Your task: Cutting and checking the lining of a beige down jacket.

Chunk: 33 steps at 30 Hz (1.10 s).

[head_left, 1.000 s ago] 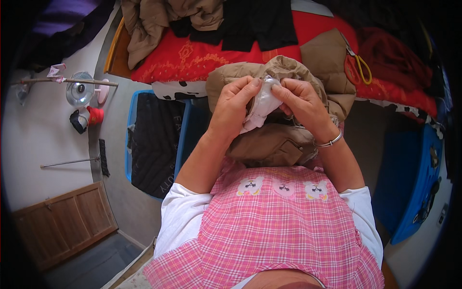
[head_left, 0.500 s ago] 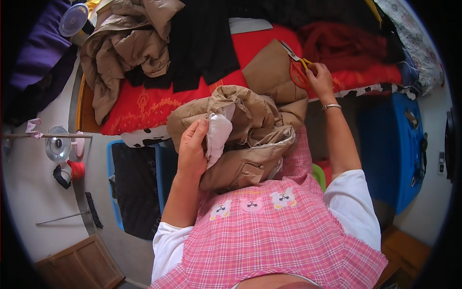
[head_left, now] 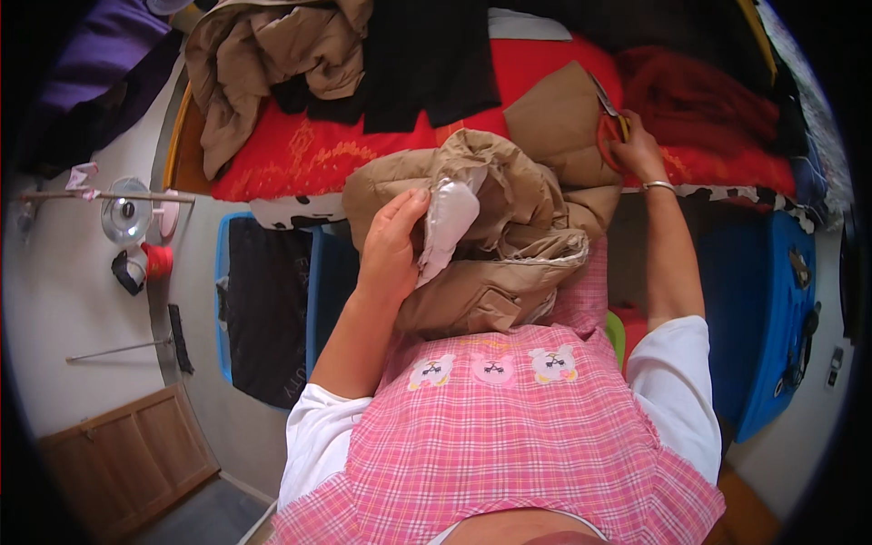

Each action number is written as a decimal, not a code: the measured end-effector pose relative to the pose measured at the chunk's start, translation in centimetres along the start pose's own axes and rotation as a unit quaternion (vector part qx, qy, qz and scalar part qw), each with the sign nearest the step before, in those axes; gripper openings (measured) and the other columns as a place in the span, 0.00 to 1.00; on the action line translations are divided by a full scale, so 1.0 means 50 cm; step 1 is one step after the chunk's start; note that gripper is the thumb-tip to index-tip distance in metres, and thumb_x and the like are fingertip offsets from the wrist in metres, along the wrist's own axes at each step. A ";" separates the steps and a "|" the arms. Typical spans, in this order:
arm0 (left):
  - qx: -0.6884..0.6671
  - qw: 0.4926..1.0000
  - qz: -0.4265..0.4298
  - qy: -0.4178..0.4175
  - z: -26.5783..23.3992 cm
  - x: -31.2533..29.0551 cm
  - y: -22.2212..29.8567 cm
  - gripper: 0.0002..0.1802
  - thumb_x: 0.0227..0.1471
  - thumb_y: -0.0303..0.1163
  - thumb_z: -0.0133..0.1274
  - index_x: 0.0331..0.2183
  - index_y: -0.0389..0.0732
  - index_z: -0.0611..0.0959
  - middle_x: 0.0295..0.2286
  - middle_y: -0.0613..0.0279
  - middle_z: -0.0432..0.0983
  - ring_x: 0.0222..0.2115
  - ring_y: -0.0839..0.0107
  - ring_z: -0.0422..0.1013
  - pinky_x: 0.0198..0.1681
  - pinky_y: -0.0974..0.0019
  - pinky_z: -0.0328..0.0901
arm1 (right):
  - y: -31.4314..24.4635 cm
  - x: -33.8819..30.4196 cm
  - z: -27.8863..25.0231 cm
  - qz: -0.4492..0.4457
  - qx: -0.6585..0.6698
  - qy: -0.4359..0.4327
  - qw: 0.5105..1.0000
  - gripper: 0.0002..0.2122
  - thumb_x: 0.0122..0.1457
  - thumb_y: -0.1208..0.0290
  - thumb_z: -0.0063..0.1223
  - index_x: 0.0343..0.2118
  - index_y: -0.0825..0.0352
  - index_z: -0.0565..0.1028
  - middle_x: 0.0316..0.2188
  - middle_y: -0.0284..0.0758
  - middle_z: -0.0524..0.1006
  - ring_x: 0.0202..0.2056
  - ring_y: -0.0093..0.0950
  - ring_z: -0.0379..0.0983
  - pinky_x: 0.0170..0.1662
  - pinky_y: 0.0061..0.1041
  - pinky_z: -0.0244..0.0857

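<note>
1. One red bed cover (head_left: 318, 159) spans the top, gold patterns along its front.
2. Blue bin (head_left: 222, 272) at left, a black garment (head_left: 268, 300) inside; blue surface (head_left: 777, 291) at right, bearing small dark items.
3. Brown padded garment (head_left: 522, 204), bunched between the pink-checked apron (head_left: 500, 436) and the bed, its folds bulging between both hands.
4. Behind it on the bed: tan clothing (head_left: 282, 54), black clothing (head_left: 427, 73) and dark red cloth (head_left: 699, 95).
5. Left hand (head_left: 392, 241): thumb and fingers pinched on white lining (head_left: 451, 218).
6. Right hand (head_left: 643, 153): fingers at the scissors' (head_left: 610, 145) handles; grip cannot be told.
</note>
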<state>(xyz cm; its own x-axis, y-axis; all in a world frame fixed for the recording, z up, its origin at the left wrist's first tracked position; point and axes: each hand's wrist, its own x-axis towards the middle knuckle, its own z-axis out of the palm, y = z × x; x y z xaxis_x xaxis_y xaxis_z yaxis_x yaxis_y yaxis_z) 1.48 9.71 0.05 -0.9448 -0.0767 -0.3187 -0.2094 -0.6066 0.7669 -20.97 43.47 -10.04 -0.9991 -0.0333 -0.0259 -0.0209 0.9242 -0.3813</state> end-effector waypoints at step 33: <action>0.060 0.994 0.083 -0.039 -0.006 -0.014 0.013 0.09 0.58 0.33 0.49 0.29 0.40 0.79 0.21 0.77 0.69 0.21 0.91 0.60 0.23 0.83 0.56 | -0.283 -0.484 -0.103 0.011 0.638 -0.507 0.580 0.29 0.55 0.62 0.58 0.55 0.65 0.58 0.31 0.30 0.69 0.28 0.14 0.66 0.30 0.11 0.62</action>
<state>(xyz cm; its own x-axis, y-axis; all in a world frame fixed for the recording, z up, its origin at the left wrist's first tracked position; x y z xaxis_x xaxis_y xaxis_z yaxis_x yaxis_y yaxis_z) 2.10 9.12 0.63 -0.9844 -0.1044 -0.1413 -0.0726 -0.4906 0.8684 3.32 33.16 0.76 -0.4498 -0.8312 -0.3267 0.6818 -0.0832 -0.7268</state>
